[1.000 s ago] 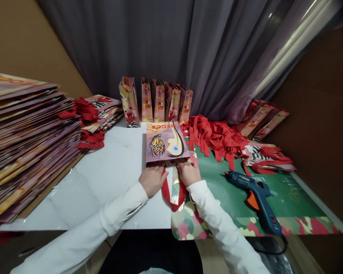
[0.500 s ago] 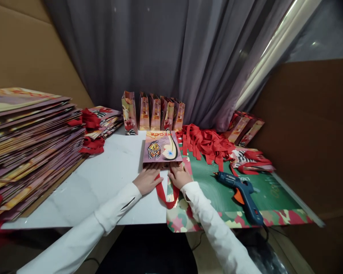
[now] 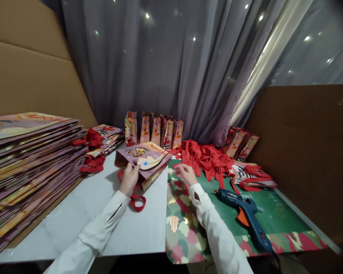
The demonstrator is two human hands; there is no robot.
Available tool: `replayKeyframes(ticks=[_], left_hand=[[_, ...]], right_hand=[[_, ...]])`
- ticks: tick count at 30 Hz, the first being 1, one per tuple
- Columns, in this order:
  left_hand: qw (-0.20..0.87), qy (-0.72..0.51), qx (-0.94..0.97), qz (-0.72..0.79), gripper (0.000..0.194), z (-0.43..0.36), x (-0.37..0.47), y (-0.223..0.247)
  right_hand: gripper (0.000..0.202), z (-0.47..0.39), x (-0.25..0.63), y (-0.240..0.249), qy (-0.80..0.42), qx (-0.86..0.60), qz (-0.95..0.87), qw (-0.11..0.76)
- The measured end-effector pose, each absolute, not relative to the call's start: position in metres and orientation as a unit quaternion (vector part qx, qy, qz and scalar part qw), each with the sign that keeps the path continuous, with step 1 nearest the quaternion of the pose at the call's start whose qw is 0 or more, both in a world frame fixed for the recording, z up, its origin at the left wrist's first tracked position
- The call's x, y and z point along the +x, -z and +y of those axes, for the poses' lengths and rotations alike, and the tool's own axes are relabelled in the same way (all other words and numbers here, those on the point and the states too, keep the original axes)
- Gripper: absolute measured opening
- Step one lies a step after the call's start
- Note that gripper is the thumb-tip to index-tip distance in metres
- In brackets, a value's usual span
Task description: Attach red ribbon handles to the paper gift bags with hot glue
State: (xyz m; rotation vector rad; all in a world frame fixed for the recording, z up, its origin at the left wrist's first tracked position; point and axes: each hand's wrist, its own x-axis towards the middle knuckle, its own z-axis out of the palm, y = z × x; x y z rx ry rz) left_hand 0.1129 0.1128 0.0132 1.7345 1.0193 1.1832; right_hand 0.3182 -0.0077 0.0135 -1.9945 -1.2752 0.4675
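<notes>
Head: glue gun [image 3: 251, 218] near right hand [image 3: 186, 174]

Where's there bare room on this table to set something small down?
The white tabletop shows bare between the left sleeve and the camouflage-edged green board, nearer than the red ribbon loop, and between that sleeve and the stacked flat bags. The back is crowded with standing paper bags and piled red ribbons.
</notes>
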Motion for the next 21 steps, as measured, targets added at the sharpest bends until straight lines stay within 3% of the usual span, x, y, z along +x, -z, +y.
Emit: replayKeyframes(ticks=[5,10,14,18,21], left_hand=[[0.289,-0.445,0.754,0.387,0.030,0.111,0.092,-0.057],[0.040,-0.171,0.919,0.353,0.053,0.084,0.104,-0.053],[0.077,-0.087,0.940,0.321,0.043,0.068,0.116,-0.028],[0.154,-0.032,0.953,0.258,0.021,0.056,0.119,-0.025],[0.197,-0.030,0.953,0.226,0.020,0.049,0.120,-0.039]], right_hand=[[0.032,0.016,0.354,-0.004,-0.058,-0.890,-0.325,0.314],[0.022,0.027,0.347,0.019,-0.010,-0.898,-0.303,0.319],[0.017,0.024,0.353,0.024,-0.012,-0.871,-0.315,0.377],[0.035,0.012,0.362,0.016,-0.001,-0.809,-0.335,0.484],[0.039,0.002,0.363,0.005,-0.005,-0.739,-0.353,0.574]])
